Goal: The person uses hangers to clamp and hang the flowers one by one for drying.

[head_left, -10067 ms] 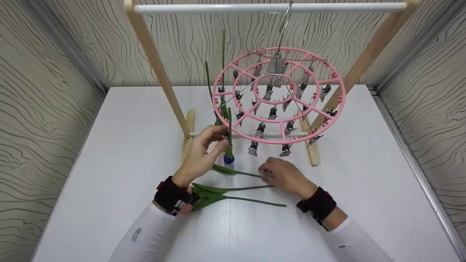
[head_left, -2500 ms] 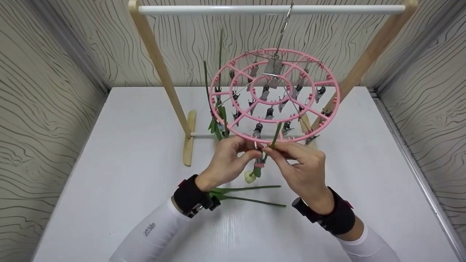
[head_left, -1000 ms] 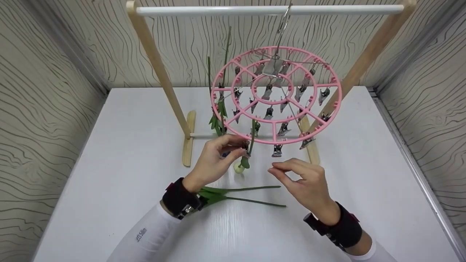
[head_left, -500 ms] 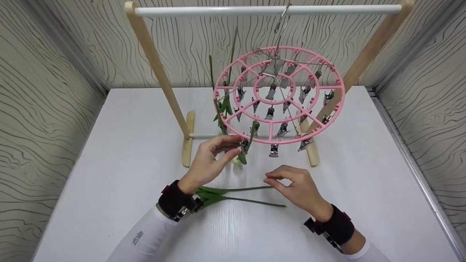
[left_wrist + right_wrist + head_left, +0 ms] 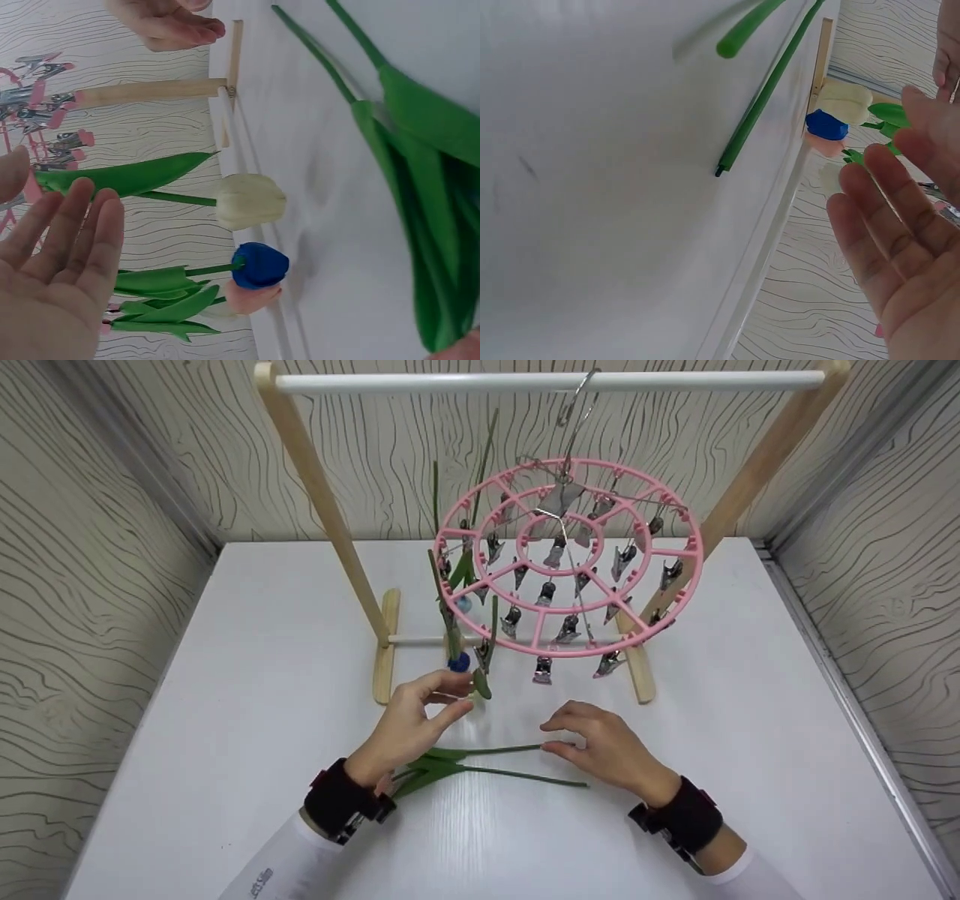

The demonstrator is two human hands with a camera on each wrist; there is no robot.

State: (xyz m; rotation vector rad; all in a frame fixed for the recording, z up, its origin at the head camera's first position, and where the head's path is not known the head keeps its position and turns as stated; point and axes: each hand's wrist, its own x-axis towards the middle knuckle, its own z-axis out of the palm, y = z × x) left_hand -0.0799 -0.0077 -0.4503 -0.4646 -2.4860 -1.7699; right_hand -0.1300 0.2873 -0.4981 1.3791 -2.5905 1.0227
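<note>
Wood-grain-patterned walls [image 5: 300,472] close in the white desk [image 5: 217,682], and near its back edge stands a wooden frame [image 5: 319,487], its white rail [image 5: 450,382] carrying your pink ring hanger [image 5: 538,651] clear of the surface. A clip [image 5: 484,654] on the rim grips the white tulip [image 5: 251,201] by its stem, so it hangs bloom down; the blue tulip [image 5: 259,265] hangs likewise, toward the desk's left edge. Your left hand [image 5: 409,724] is beside the white tulip, thumb and fingers apart, holding nothing; whether a fingertip brushes it, you cannot tell. Your right hand [image 5: 607,742], digits also parted, is near the ends of two stems [image 5: 525,776] lying mid-desk, pointing toward the right edge, probably laid so for easy reach.
</note>
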